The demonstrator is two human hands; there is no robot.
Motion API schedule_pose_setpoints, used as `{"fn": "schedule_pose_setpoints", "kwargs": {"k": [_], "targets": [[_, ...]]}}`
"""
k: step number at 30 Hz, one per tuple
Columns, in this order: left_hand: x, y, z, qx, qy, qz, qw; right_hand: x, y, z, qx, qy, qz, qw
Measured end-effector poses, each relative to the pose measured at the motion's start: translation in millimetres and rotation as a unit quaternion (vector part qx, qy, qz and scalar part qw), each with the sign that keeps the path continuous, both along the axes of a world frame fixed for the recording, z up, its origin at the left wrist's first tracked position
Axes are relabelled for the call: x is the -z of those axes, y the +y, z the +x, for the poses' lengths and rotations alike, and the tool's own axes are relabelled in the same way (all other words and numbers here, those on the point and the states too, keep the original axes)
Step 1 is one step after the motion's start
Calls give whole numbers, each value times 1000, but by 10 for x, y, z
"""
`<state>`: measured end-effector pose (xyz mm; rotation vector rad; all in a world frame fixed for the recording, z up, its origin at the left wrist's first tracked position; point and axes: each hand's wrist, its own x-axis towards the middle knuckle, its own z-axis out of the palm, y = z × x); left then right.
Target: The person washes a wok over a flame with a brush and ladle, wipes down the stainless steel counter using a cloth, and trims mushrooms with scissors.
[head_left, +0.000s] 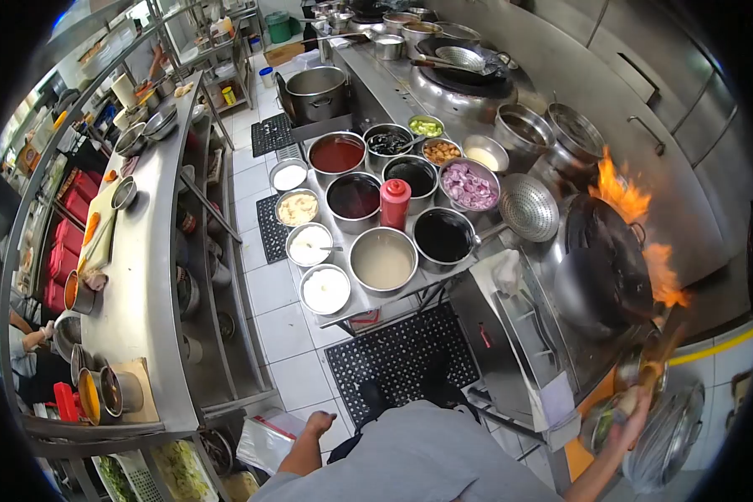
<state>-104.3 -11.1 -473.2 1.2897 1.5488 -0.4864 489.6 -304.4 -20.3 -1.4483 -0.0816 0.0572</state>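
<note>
My left hand (320,422) hangs at the lower middle, its fingers curled, above the tiled floor and near a plastic-wrapped packet (268,442). At the lower right, my right hand (632,418) is wrapped round a wooden handle (654,360); the tool's far end is blurred. Beyond that hand, a large dark wok (602,272) sits on the burner, with orange flames (623,197) rising at its back and right side. A perforated metal ladle (529,207) lies between the wok and a table of sauce and ingredient pots.
The table holds several pots, including chopped onion (470,186), dark sauce (443,236) and a red squeeze bottle (395,203). A long steel counter (142,251) runs along the left. A black rubber mat (402,360) covers the floor ahead. Part of another person (29,343) shows far left.
</note>
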Motion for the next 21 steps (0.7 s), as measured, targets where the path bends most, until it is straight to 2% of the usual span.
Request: {"fn": "schedule_pose_setpoints", "kwargs": {"k": [1,4,6,7,8,9,11,12,13,14,15,17,18,20,21], "targets": [[40,50,110,-11,-23,23,999,-191,55,115,-45,-16,31,998],[64,227,447,-71,-97,76,990,-521,372,589,-114,-19,1,993],[-510,328,816,-133,-159,99,973,-687,511,980,-129,-10,-157,979],[-691,306,908,-167,-185,120,961,-755,543,1202,-148,-22,-251,956],[-698,266,948,-144,-167,160,962,-854,641,1447,-208,-53,-323,922],[-650,217,959,-119,-144,195,963,-510,522,2098,-232,-89,-380,891],[-704,43,946,-154,-104,179,966,195,263,3439,-270,-168,-480,818],[-1018,-45,949,-167,-84,172,967,398,345,3731,-260,-45,-530,806],[-1205,-157,949,-174,-64,161,969,602,542,4129,-254,-145,-582,759],[-919,-308,832,-155,-37,156,975,839,730,4555,-239,-242,-626,702],[-776,-450,697,-136,-10,154,979,986,828,4621,-218,-331,-661,637],[-543,-831,554,-96,32,143,985,1108,1424,4771,-191,-269,-663,672],[-499,-973,497,-96,53,105,988,946,1605,4659,-200,-266,-664,670],[-589,-1185,428,-108,59,128,984,530,1865,3920,-215,-254,-652,681],[-656,-1300,440,-115,61,140,982,664,1681,4189,-251,-276,-658,654]]}}
